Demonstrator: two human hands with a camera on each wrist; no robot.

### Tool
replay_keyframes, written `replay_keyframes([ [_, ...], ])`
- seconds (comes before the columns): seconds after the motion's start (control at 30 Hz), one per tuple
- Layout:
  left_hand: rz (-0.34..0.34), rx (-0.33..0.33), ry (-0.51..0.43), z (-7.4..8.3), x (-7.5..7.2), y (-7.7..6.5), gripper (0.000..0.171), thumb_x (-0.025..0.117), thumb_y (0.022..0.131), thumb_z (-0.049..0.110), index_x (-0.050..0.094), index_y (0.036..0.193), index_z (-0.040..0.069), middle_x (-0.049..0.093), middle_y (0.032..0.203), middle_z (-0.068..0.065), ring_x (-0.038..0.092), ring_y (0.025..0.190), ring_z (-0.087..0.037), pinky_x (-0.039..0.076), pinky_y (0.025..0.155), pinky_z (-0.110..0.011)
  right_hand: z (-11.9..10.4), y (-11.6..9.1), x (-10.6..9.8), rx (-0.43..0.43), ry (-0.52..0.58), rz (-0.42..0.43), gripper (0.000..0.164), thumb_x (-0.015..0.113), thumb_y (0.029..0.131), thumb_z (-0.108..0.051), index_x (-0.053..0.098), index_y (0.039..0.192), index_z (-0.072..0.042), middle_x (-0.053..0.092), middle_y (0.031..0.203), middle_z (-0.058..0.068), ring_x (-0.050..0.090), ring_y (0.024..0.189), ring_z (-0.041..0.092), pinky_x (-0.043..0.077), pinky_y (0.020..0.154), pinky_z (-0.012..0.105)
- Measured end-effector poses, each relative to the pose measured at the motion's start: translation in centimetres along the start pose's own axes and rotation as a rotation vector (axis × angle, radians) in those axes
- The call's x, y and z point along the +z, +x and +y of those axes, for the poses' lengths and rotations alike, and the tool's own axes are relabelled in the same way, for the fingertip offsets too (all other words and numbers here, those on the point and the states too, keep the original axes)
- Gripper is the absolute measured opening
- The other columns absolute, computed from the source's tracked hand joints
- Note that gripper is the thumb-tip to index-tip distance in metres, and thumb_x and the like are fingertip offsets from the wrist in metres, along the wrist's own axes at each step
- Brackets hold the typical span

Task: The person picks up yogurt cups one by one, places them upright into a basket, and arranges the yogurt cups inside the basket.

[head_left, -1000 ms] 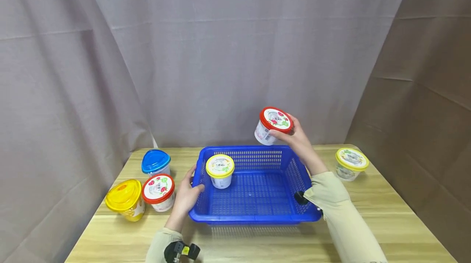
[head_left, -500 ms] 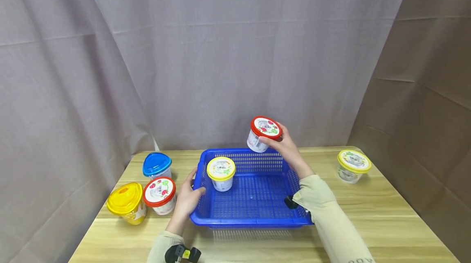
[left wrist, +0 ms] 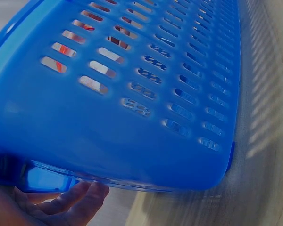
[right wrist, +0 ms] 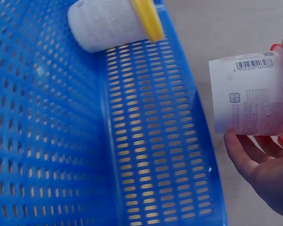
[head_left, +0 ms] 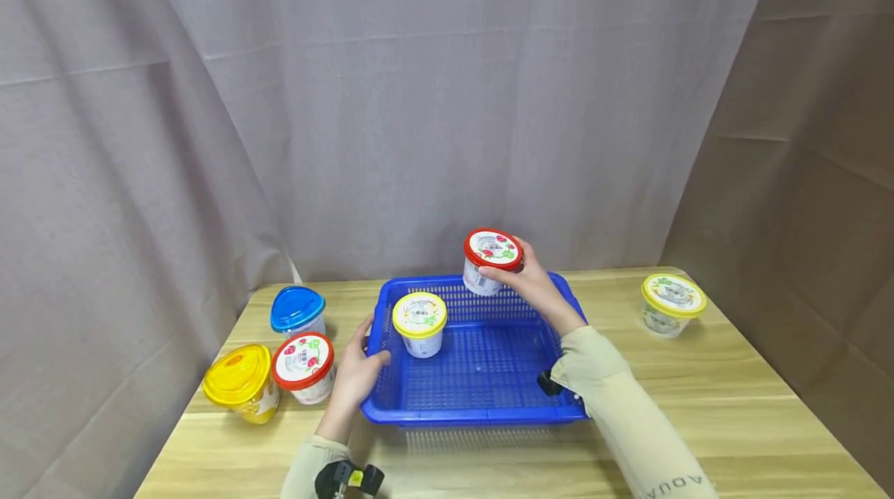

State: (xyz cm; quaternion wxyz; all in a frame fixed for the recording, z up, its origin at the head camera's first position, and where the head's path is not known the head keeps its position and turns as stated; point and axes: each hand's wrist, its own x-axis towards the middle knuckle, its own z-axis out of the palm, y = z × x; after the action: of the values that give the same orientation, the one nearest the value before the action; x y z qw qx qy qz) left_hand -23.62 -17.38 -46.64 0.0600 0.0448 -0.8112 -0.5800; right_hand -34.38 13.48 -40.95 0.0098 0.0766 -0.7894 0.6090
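A blue plastic basket (head_left: 482, 415) with slotted sides stands on the table, and a yellow-lidded tub (head_left: 421, 326) stands inside it at the left. My left hand (head_left: 358, 375) grips the basket's left rim, with its thumb over the edge. In the left wrist view, the fingers (left wrist: 87, 202) lie by the handle opening. Above the basket's back rim, my right hand (head_left: 534, 285) holds a red-lidded tub (head_left: 482, 279) between thumb and fingers, lid up. Its white side with a barcode shows in the right wrist view, beside the basket wall.
Left of the basket stand a blue-lidded tub (head_left: 298, 311), another red-lidded tub (head_left: 304, 365) and a yellow tub (head_left: 240, 381) with a yellow lid. A second yellow-lidded tub (head_left: 672, 305) sits at the far right of the wooden table (head_left: 726, 406). Grey curtain (head_left: 447, 111) hangs behind.
My right hand has moved left and down with the red-lidded tub, closer to the basket's back rim. The left hand stays on the basket rim.
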Motion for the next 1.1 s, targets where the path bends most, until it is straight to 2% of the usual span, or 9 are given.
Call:
replay_keyframes([
  [0.13, 0.002, -0.004, -0.001, 0.0, 0.0, 0.0, 0.083, 0.063, 0.076, -0.001, 0.038, 0.154, 0.004, 0.062, 0.124, -0.030, 0.065, 0.102, -0.036, 0.056, 0.078, -0.044, 0.2, -0.1, 0.5, 0.001, -0.047, -0.011, 0.108, 0.082, 0.081, -0.042, 0.014, 0.159, -0.010, 0.037, 0.153, 0.018, 0.038, 0.140, 0.033, 0.031, 0.115, 0.054],
  [0.37, 0.005, -0.011, -0.027, 0.2, 0.0, 0.1, 0.083, 0.063, 0.076, -0.002, 0.038, 0.155, 0.006, 0.062, 0.123, -0.028, 0.065, 0.101, -0.035, 0.057, 0.077, -0.043, 0.2, 0.1, 0.6, -0.012, -0.036, -0.021, 0.106, 0.082, 0.082, -0.039, 0.016, 0.158, -0.010, 0.039, 0.152, 0.019, 0.038, 0.140, 0.033, 0.030, 0.116, 0.054],
  [0.67, 0.015, -0.006, -0.008, 0.0, 0.1, -0.1, 0.084, 0.063, 0.074, -0.002, 0.039, 0.154, 0.004, 0.063, 0.122, -0.029, 0.065, 0.101, -0.036, 0.057, 0.079, -0.045, 0.5, -0.1, 0.9, -0.033, -0.067, -0.059, 0.105, 0.083, 0.081, -0.036, 0.019, 0.157, -0.005, 0.041, 0.151, 0.021, 0.039, 0.139, 0.034, 0.030, 0.116, 0.053],
  [0.8, 0.017, -0.006, -0.008, 0.0, 0.1, 0.0, 0.084, 0.063, 0.073, -0.001, 0.039, 0.154, 0.005, 0.063, 0.122, -0.029, 0.066, 0.101, -0.036, 0.057, 0.078, -0.044, 0.5, -0.4, 1.0, -0.028, -0.089, -0.092, 0.105, 0.084, 0.080, -0.036, 0.020, 0.157, -0.005, 0.041, 0.150, 0.021, 0.039, 0.139, 0.034, 0.030, 0.116, 0.053],
  [0.97, 0.016, -0.004, -0.013, 0.0, 0.1, 0.0, 0.084, 0.063, 0.074, -0.002, 0.039, 0.154, 0.004, 0.064, 0.121, -0.029, 0.066, 0.101, -0.035, 0.057, 0.078, -0.043, 0.5, -0.9, 1.5, 0.019, -0.145, -0.149, 0.108, 0.085, 0.078, -0.041, 0.020, 0.156, -0.006, 0.043, 0.149, 0.020, 0.040, 0.139, 0.035, 0.030, 0.115, 0.055],
  [1.1, 0.022, -0.010, -0.014, -0.1, 0.2, -0.1, 0.083, 0.064, 0.075, -0.001, 0.039, 0.154, 0.005, 0.064, 0.121, -0.028, 0.066, 0.101, -0.035, 0.056, 0.080, -0.043, 0.9, -1.1, 1.9, 0.027, -0.152, -0.202, 0.108, 0.086, 0.078, -0.039, 0.019, 0.155, -0.003, 0.045, 0.147, 0.020, 0.044, 0.136, 0.035, 0.034, 0.113, 0.054],
])
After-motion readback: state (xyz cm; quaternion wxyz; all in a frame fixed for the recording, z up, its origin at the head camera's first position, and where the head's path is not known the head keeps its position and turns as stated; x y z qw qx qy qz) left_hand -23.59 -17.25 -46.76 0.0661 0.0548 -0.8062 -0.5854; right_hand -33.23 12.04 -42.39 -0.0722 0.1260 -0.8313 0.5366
